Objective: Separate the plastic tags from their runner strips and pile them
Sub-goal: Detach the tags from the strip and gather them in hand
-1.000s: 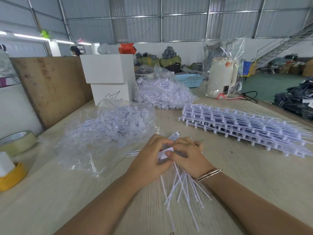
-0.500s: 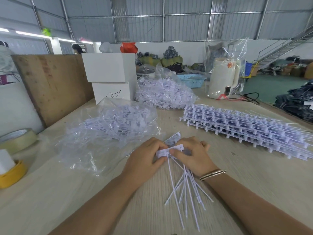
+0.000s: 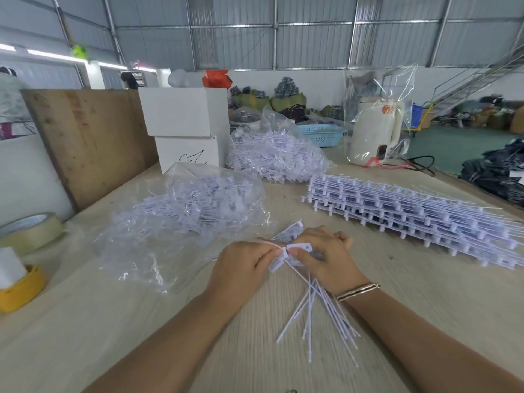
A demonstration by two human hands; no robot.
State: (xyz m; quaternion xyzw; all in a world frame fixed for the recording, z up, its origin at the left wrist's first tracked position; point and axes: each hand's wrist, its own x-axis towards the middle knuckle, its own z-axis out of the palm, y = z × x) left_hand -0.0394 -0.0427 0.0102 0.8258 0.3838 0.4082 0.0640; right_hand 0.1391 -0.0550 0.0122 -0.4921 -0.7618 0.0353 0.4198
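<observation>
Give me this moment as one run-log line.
left hand: pinches tag bundle | right hand: pinches same bundle | tails: fanned toward the person over table | unsplit strip stack: right | bagged tags: left

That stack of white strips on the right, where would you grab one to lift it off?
Probably by the near left end of the stack, coming from above. There the top strip's knobbed edge sticks out over the table, so fingers can hook under it. The far side bristles with thin tails that would likely bend.
</observation>
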